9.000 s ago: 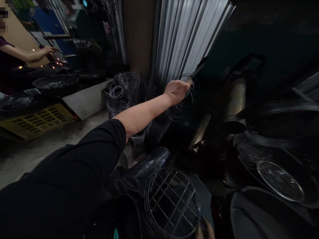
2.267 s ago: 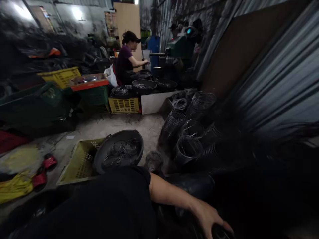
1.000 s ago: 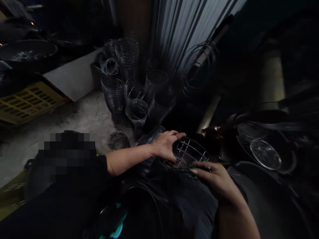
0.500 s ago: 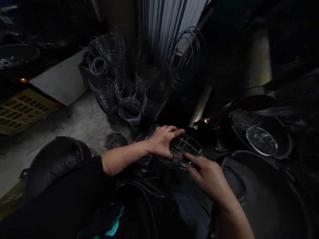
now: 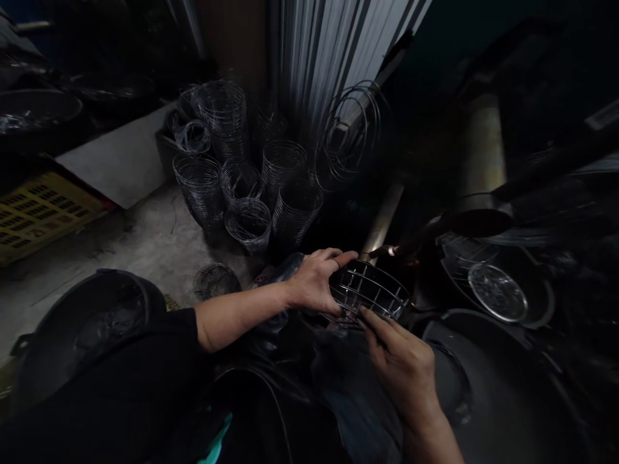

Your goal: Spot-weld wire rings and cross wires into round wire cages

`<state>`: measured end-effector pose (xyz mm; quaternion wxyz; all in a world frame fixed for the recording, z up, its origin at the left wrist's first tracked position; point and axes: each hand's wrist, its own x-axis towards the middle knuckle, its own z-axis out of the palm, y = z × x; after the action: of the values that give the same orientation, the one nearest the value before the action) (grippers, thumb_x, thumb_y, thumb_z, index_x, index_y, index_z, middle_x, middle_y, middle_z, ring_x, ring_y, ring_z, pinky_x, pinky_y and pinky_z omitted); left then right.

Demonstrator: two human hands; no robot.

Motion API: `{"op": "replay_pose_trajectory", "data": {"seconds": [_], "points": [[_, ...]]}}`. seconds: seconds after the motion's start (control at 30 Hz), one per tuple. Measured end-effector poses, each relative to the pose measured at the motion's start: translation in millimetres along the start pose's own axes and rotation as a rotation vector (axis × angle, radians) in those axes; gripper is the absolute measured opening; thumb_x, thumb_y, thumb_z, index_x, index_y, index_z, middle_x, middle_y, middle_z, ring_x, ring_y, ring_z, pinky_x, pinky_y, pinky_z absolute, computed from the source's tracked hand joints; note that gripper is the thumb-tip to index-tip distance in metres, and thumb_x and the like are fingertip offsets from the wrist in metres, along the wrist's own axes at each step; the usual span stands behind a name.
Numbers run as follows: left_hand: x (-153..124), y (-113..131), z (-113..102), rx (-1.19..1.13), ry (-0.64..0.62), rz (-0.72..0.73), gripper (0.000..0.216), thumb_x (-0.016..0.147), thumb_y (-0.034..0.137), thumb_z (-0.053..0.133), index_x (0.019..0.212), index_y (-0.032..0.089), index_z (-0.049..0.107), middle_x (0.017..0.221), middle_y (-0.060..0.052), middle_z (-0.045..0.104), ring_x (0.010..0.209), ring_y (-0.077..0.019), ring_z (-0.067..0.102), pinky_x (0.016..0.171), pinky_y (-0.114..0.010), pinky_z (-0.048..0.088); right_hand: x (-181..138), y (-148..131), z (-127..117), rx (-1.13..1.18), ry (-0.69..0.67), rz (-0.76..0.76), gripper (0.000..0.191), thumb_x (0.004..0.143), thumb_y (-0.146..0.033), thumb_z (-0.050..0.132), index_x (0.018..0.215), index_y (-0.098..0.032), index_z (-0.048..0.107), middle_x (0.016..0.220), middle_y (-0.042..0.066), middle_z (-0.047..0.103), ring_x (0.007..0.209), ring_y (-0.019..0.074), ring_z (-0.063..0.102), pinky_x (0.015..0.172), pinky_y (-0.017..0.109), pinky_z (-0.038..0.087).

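A round wire grid rack [image 5: 371, 291] sits low in the middle of the head view, in front of my lap. My left hand [image 5: 316, 280] grips its left rim, fingers curled over the top. My right hand [image 5: 399, 357] comes up from below with its fingers pinched on the rack's near edge. A dull metal rod tip [image 5: 387, 250] with a faint orange glow sits just behind the rack. Much of the scene is very dark.
Stacks of wire rings [image 5: 242, 187] stand on the concrete floor behind. Loose wire hoops [image 5: 351, 132] hang by the corrugated wall. A dark basin [image 5: 87, 328] lies at left and a yellow crate [image 5: 41, 212] farther left. Dark pans with a round wire piece [image 5: 498, 293] are at right.
My right hand has slid down to the rack's near edge. The rack has tipped a little more upright. Earlier my left arm reached out to the hanging hoops.
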<state>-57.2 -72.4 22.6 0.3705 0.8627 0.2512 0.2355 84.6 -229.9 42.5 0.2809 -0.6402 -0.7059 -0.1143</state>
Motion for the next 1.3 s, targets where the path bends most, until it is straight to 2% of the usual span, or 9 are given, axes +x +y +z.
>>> {"op": "replay_pose_trajectory", "data": {"seconds": [0.1, 0.3, 0.47, 0.77, 0.97, 1.07, 1.13, 1.2, 1.3], "points": [[10.5, -1.0, -0.4, -0.014, 0.027, -0.015, 0.105, 0.047, 0.054, 0.083, 0.14, 0.023, 0.046, 0.13, -0.011, 0.054, 0.117, -0.0324, 0.055, 0.103, -0.05, 0.043, 9.1, 9.6, 0.8, -0.022, 0.018, -0.011, 0.025, 0.089, -0.012, 0.051, 0.095, -0.014, 0.075, 0.083, 0.006, 0.075, 0.068, 0.016, 0.071, 0.062, 0.022, 0.055], [31.8, -6.2, -5.1, -0.072, 0.032, -0.016, 0.106, 0.044, 0.045, 0.086, 0.14, 0.022, 0.047, 0.132, -0.013, 0.052, 0.12, -0.0344, 0.053, 0.105, -0.053, 0.042, 25.6, 28.1, 4.3, 0.014, 0.012, -0.007, 0.023, 0.088, -0.015, 0.054, 0.097, -0.014, 0.074, 0.088, 0.006, 0.076, 0.076, 0.0178, 0.072, 0.068, 0.024, 0.056], [45.6, -5.5, -7.9, -0.113, 0.019, -0.055, 0.106, 0.044, 0.041, 0.087, 0.14, 0.019, 0.047, 0.131, -0.012, 0.052, 0.122, -0.0339, 0.052, 0.106, -0.049, 0.043, 39.6, 37.7, 4.1, 0.013, 0.035, 0.005, 0.021, 0.089, -0.021, 0.055, 0.094, -0.018, 0.075, 0.085, 0.004, 0.076, 0.071, 0.016, 0.072, 0.064, 0.022, 0.055], [53.8, -5.5, -6.9, -0.117, 0.01, -0.079, 0.104, 0.043, 0.039, 0.086, 0.139, 0.023, 0.048, 0.129, -0.009, 0.053, 0.12, -0.0326, 0.053, 0.104, -0.048, 0.045, 42.5, 42.0, 3.4, 0.061, -0.028, 0.117, 0.022, 0.09, -0.028, 0.055, 0.094, -0.02, 0.076, 0.09, 0.004, 0.076, 0.076, 0.0168, 0.072, 0.068, 0.025, 0.056], [72.8, -9.5, -8.6, -0.108, 0.015, -0.094, 0.105, 0.043, 0.04, 0.087, 0.139, 0.021, 0.048, 0.129, -0.01, 0.054, 0.118, -0.0326, 0.055, 0.104, -0.048, 0.045, 57.6, 56.5, 10.5, 0.137, 0.001, 0.25, 0.025, 0.085, -0.037, 0.059, 0.09, -0.02, 0.077, 0.086, 0.006, 0.076, 0.075, 0.0197, 0.071, 0.069, 0.028, 0.056], [77.3, -10.7, -8.4, -0.114, 0.015, -0.102, 0.104, 0.043, 0.04, 0.087, 0.138, 0.022, 0.049, 0.129, -0.01, 0.054, 0.118, -0.0324, 0.055, 0.104, -0.049, 0.045, 57.3, 54.3, 4.7, 0.276, -0.007, 0.439, 0.028, 0.078, -0.041, 0.068, 0.096, -0.021, 0.077, 0.09, 0.006, 0.075, 0.081, 0.022, 0.071, 0.074, 0.031, 0.055], [78.2, -11.0, -8.0, -0.115, 0.004, -0.112, 0.106, 0.041, 0.038, 0.088, 0.138, 0.023, 0.048, 0.13, -0.009, 0.053, 0.12, -0.0327, 0.054, 0.104, -0.048, 0.045, 52.7, 45.5, -6.9, 0.437, -0.005, 0.641, 0.042, 0.071, -0.041, 0.075, 0.108, -0.021, 0.073, 0.098, 0.006, 0.074, 0.088, 0.0228, 0.069, 0.079, 0.033, 0.054], [80.3, -11.4, -7.4, -0.115, -0.004, -0.123, 0.108, 0.04, 0.038, 0.089, 0.139, 0.024, 0.048, 0.131, -0.009, 0.052, 0.122, -0.0331, 0.052, 0.104, -0.047, 0.045, 46.0, 34.6, -21.1, 0.671, 0.065, 0.847, 0.051, 0.07, -0.038, 0.079, 0.117, -0.023, 0.069, 0.106, 0.005, 0.072, 0.093, 0.0198, 0.067, 0.082, 0.031, 0.054], [89.1, -12.9, -6.1, -0.125, 0.011, -0.155, 0.109, 0.039, 0.037, 0.09, 0.138, 0.025, 0.048, 0.133, -0.008, 0.051, 0.124, -0.0338, 0.051, 0.105, -0.047, 0.044, 32.2, 24.4, -33.2, 0.975, 0.215, 1.065, 0.04, 0.071, -0.031, 0.079, 0.109, -0.022, 0.071, 0.102, 0.005, 0.072, 0.076, 0.0107, 0.064, 0.072, 0.021, 0.053]]}}
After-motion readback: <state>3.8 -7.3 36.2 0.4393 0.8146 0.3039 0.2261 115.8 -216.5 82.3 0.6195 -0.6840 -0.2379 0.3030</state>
